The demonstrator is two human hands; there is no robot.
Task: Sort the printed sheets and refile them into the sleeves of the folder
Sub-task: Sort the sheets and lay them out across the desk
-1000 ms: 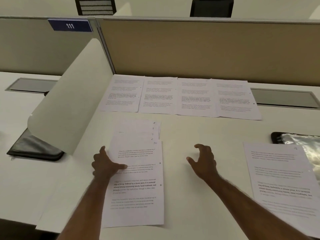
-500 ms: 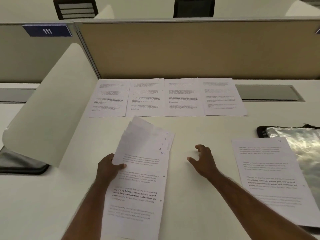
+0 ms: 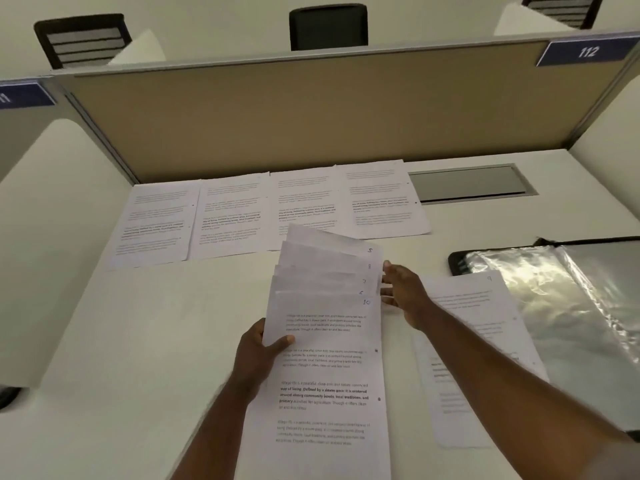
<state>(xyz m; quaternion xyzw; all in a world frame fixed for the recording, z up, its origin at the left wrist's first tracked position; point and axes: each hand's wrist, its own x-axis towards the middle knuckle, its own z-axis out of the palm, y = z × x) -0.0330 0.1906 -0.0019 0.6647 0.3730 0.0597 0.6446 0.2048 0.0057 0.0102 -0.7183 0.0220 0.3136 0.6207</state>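
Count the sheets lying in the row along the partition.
4, side by side: far left, second, third, right end. The fanned stack overlaps the third; none seems hidden.

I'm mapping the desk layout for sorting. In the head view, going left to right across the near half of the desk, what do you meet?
left hand → fanned stack of sheets that it holds → right hand at the stack's right edge → single sheet marked 9 → open folder with clear sleeves.

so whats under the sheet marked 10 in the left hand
Under the sheet marked 10, four or so more sheets fan out past its top edge, held by the left hand. Only their top strips with handwritten corner numbers show; their text is covered.
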